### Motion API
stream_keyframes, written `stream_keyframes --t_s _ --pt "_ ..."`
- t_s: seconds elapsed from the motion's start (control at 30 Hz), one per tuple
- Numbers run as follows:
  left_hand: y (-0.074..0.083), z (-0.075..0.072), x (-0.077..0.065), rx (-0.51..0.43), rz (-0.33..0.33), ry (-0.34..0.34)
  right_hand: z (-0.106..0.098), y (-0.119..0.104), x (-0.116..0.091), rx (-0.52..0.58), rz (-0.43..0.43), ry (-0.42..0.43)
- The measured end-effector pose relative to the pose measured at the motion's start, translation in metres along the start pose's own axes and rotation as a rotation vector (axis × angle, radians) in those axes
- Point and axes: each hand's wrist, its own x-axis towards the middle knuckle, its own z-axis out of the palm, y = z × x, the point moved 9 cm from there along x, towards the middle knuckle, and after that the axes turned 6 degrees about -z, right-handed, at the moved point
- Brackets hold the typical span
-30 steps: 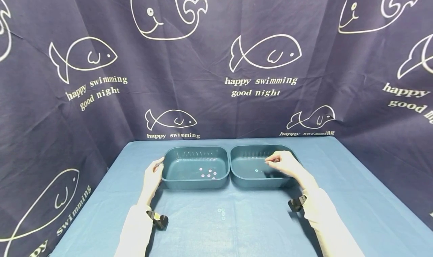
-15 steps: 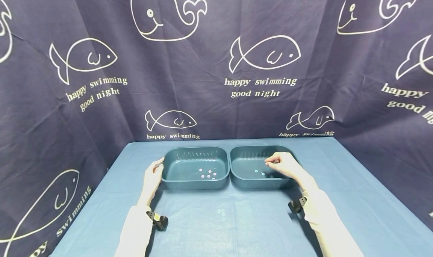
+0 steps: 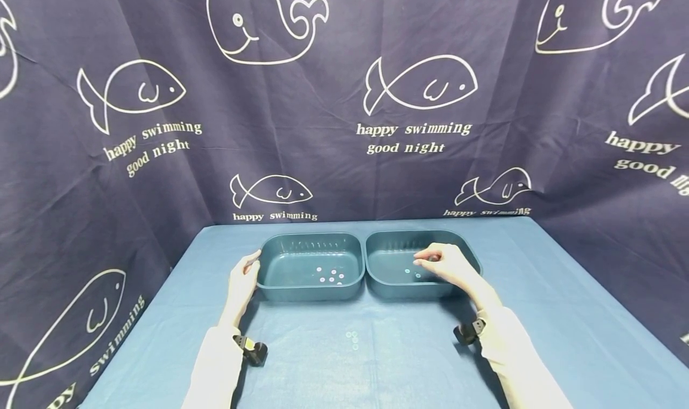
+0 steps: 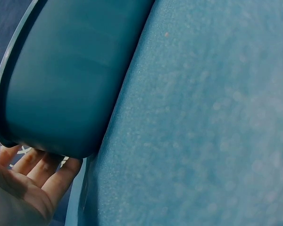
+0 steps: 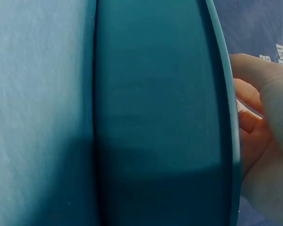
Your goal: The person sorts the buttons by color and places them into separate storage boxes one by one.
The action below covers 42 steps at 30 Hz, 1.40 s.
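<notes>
Pale blue cloth (image 3: 301,379), softly grained and faintly creased, covers the tabletop, with two white sleeves (image 3: 215,361) reaching over it and small black wrist cameras (image 3: 255,353) strapped at their cuffs. Just ahead lie four tiny, flat, round bluish-white pieces (image 3: 354,340), bunched together and almost melting into the fabric. Beyond them, two teal trays stand side by side, smooth, slightly glossy rectangles with rounded corners and thin rims. In the left tray (image 3: 312,293), six similar pinkish-white pieces (image 3: 331,279) are scattered toward the right front; some appear to have a darker centre, though they are too small to make out well. Two bluish pieces (image 3: 407,271) lie on the floor of the right tray (image 3: 404,290). The left hand (image 3: 242,280) rests loosely bent fingers against the left tray's outer end. Above the right tray, the right hand (image 3: 447,265) brings thumb and fingertips close together; whether anything sits between them, I cannot tell. Behind hangs a wrinkled navy curtain (image 3: 301,116) printed with white-outlined fish, whales and lettering.
</notes>
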Motion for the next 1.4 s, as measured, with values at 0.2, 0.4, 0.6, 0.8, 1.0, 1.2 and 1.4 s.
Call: stream_keyframes --t_s 0.2,0.4,0.6,0.8,1.0,1.2,1.4 --pt "0.0 0.0 0.0 -0.001 0.0 -0.001 0.004 -0.014 -0.001 0.039 -0.022 0.025" --pt "0.0 0.001 0.001 0.008 -0.007 -0.008 0.009 -0.031 0.0 0.105 -0.026 0.023" --pt "-0.001 -0.001 0.0 0.002 0.0 0.0 0.016 -0.044 0.002 0.112 -0.039 0.008" --pt "-0.001 -0.002 0.001 -0.003 0.009 0.011 0.024 -0.06 0.002 0.116 -0.088 0.002" --pt "0.0 -0.001 0.0 -0.007 0.009 0.002 0.033 -0.073 0.001 0.132 -0.121 -0.015" --pt "0.0 -0.001 -0.002 -0.024 -0.006 -0.004 0.046 -0.079 -0.004 0.232 -0.068 -0.079" --pt "0.001 0.0 -0.002 -0.023 -0.01 -0.009 0.059 -0.085 -0.007 0.279 -0.069 -0.112"
